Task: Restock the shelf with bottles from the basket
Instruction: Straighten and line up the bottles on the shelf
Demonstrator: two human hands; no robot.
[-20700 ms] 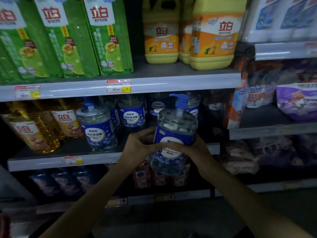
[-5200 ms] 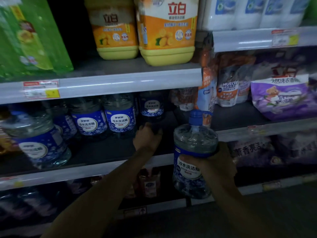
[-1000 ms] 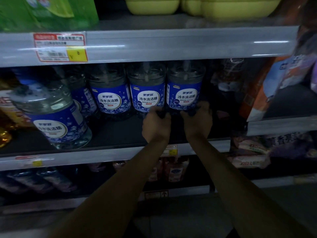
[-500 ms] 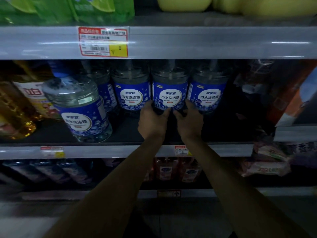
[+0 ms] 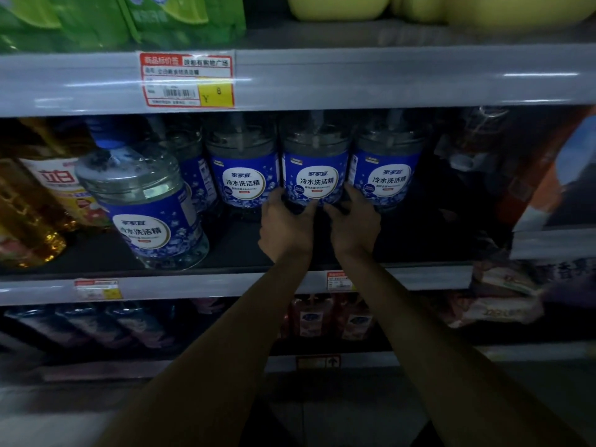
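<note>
left hand (image 5: 285, 225) and right hand (image 5: 353, 222) clasp base of middle bottle (image 5: 315, 162) on shelf (image 5: 419, 277), aligning it. next: release, fetch another from basket, unseen.

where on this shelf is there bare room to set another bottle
Bare shelf floor lies right of the right hand, and some between the front bottle and left hand. The back row is packed tight.

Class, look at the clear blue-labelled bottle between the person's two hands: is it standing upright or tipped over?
Upright. The clear blue-labelled bottle stands level with its neighbours, label straight, left hand and right hand at its base.
</note>
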